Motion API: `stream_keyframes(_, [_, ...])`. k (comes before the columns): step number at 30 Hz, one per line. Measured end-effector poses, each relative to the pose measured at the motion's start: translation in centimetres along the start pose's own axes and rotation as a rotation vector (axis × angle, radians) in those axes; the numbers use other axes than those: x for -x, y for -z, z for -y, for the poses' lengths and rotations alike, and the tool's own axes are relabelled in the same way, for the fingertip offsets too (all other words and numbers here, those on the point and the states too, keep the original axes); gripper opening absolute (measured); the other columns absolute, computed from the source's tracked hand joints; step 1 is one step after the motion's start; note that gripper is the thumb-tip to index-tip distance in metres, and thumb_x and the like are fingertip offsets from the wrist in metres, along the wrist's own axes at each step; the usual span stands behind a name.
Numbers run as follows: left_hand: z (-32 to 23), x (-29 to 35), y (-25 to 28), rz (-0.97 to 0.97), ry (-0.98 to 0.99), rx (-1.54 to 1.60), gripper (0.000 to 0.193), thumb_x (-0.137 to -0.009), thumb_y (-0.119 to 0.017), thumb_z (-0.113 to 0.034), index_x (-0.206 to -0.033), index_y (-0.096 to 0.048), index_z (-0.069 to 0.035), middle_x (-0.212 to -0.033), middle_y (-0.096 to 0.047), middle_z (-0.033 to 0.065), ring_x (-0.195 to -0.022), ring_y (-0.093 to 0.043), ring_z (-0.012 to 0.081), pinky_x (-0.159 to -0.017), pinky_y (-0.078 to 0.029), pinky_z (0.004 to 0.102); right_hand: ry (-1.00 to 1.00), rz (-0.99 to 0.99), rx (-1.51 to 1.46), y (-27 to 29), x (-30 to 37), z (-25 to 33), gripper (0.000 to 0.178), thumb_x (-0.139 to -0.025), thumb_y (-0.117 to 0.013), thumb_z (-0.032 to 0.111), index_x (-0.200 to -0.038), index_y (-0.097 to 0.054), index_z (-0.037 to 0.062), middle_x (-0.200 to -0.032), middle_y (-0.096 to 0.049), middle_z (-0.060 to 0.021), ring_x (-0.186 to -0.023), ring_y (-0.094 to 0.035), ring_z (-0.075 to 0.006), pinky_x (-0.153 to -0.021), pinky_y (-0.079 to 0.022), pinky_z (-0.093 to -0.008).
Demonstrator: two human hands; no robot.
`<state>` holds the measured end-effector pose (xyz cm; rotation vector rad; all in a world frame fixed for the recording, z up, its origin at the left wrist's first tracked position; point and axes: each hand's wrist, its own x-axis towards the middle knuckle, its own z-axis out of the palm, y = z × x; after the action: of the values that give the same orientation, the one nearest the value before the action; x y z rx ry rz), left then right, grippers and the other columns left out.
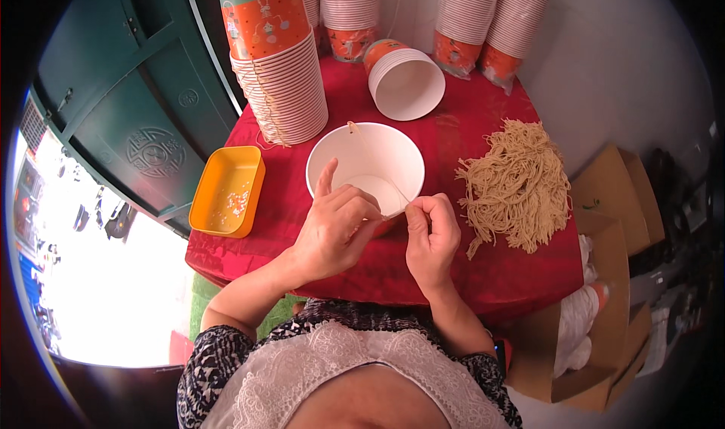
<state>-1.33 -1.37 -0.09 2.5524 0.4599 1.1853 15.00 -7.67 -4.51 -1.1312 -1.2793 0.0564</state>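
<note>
A white-lined paper bucket (323,155) stands upright in front of me, its round mouth facing up. A tan string (392,181) runs across that mouth from the far rim to the near rim. My right hand (433,240) pinches the string between thumb and fingertips at the near right rim. At the near rim, my left hand (332,233) is closed at the fingertips by the string, with one finger raised. The exact grip of the left fingertips is partly hidden.
A heap of tan strings (521,183) lies at right. A yellow tray (198,196) with small white bits sits at left. Behind are a tall bucket stack (281,89) draped with strings, a tipped bucket (408,87) and wrapped stacks (468,13). Cardboard boxes (615,240) stand beside the red-covered table (513,278).
</note>
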Motion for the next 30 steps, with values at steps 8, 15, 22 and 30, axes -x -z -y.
stream_keyframes(8, [-0.1,0.0,0.4,0.052,-0.025,0.021,0.021,-0.074,-0.068,0.006,-0.083,-0.055,-0.008,-0.081,-0.061,0.0026,-0.083,-0.064,0.0220,-0.116,-0.015,0.0648,0.077,-0.043,0.207,0.0,-0.6,-1.0,0.011,-0.089,-0.061,-0.004,-0.089,-0.051,0.0001,-0.079,-0.049,-0.0134,-0.068,-0.051,-0.0305,-0.058,-0.042,-0.0398])
stream_keyframes(15, [-0.1,-0.2,0.9,0.102,-0.095,-0.075,0.023,-0.068,-0.066,0.009,-0.082,-0.058,-0.008,-0.084,-0.061,0.0013,-0.085,-0.063,0.0205,-0.118,-0.010,0.0640,0.126,-0.014,0.324,0.3,-1.0,-1.3,0.011,-0.089,-0.061,-0.003,-0.091,-0.050,0.0007,-0.081,-0.050,-0.0149,-0.070,-0.053,-0.0318,-0.057,-0.043,-0.0425])
stream_keyframes(22, [0.2,0.8,1.6,-0.006,-0.027,-0.145,0.030,-0.069,-0.071,0.005,-0.094,-0.060,-0.007,-0.098,-0.064,0.0069,-0.100,-0.063,0.0247,-0.117,-0.011,0.0635,0.225,0.207,0.253,2.4,-2.4,-0.3,0.025,-0.087,-0.065,0.000,-0.110,-0.057,0.0020,-0.084,-0.053,-0.0139,-0.067,-0.059,-0.0311,-0.054,-0.048,-0.0402])
stream_keyframes(30, [-0.2,4.5,2.2,-0.446,0.238,-0.096,0.036,-0.078,-0.070,0.009,-0.111,-0.059,-0.001,-0.115,-0.056,0.0142,-0.081,-0.058,0.0161,-0.069,-0.051,0.0270,0.371,0.525,0.447,3.0,-3.2,0.7,0.029,-0.077,-0.075,0.002,-0.103,-0.067,0.0085,-0.080,-0.059,-0.0083,-0.065,-0.064,-0.0286,-0.054,-0.050,-0.0400])
